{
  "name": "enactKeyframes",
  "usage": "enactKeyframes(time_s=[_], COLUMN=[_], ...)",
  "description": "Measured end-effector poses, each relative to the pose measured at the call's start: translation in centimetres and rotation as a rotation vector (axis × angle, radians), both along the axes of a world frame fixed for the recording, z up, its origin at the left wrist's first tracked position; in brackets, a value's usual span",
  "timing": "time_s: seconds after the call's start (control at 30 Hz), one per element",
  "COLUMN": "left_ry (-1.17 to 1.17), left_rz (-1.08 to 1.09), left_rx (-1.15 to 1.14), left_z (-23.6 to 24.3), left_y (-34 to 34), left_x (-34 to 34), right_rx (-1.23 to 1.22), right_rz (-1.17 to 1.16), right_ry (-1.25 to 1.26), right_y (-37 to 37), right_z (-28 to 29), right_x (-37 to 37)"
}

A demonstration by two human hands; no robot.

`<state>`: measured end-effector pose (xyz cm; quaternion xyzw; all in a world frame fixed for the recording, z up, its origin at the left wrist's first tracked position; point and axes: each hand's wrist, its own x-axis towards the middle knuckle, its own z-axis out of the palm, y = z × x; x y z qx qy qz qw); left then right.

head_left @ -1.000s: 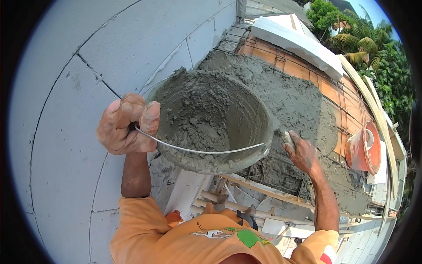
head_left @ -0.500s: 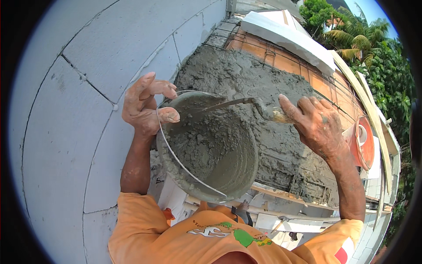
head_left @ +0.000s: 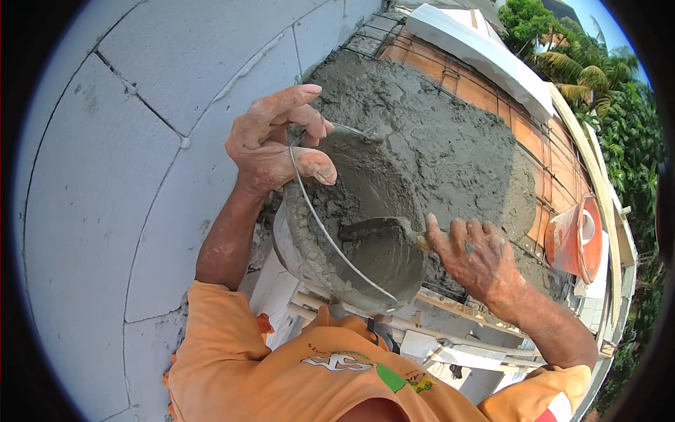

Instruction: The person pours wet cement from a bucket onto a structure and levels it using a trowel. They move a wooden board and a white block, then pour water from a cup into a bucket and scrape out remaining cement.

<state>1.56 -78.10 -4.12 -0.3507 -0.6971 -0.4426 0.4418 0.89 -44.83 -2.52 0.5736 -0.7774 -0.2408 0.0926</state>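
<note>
My left hand (head_left: pixel 278 141) is curled at the bucket's upper left rim, the thin wire handle (head_left: pixel 329 235) running between its thumb and fingers. The grey, mortar-smeared bucket (head_left: pixel 292 243) leans with its mouth toward the wet mortar bed (head_left: pixel 436 141). Mortar coats the bucket's inside wall and lies along its left side. In my right hand (head_left: pixel 478 260) is a trowel (head_left: pixel 380 225), gripped by its handle. Its blade reaches into the bucket's mouth, against the mortar inside; part of the blade is smeared and hard to make out.
A pale block wall (head_left: pixel 105 190) rises close on the left. Steel bars and orange-brown formwork boards (head_left: pixel 492 105) border the mortar. A white block (head_left: pixel 478 60) lies at the far edge. Another bucket, orange (head_left: pixel 573 235), stands at right beside long timber strips (head_left: pixel 594 162).
The trowel has moved down and inward from the bucket's far rim into its mouth. The bucket and my left hand sit farther right, and less mortar shows inside.
</note>
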Motion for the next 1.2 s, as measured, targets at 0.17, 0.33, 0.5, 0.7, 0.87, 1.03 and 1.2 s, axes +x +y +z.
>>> enactKeyframes(time_s=[0.17, 0.33, 0.5, 0.7, 0.87, 1.03, 1.2], left_ry=[-0.021, -0.070, -0.034, -0.012, 0.001, 0.114, 0.087], left_rz=[-0.122, -0.249, -0.195, -0.276, -0.297, -0.242, -0.258], left_rx=[0.047, 0.147, 0.066, 0.091, 0.085, -0.133, -0.176], left_z=[0.4, -0.3, 0.0, 0.6, 0.2, 1.7, 0.7], left_y=[0.7, 1.5, 1.9, 3.8, 3.9, 5.8, 6.3], left_x=[-0.2, -1.4, -0.9, -0.7, -1.4, -2.0, -1.9], right_rx=[-0.246, -0.157, -0.131, -0.203, -0.017, -0.080, 0.066], right_rz=[0.045, 0.071, 0.007, -0.029, -0.079, -0.174, -0.173], right_ry=[0.219, 0.243, 0.020, 0.147, -0.011, 0.131, -0.042], right_y=[-2.6, -1.6, -0.7, -1.2, 0.9, 0.1, -1.1], right_z=[1.1, -3.1, -1.2, -1.8, -1.5, 1.9, -1.0], right_x=[-1.6, -0.9, 1.2, 1.7, 3.3, 1.8, 2.5])
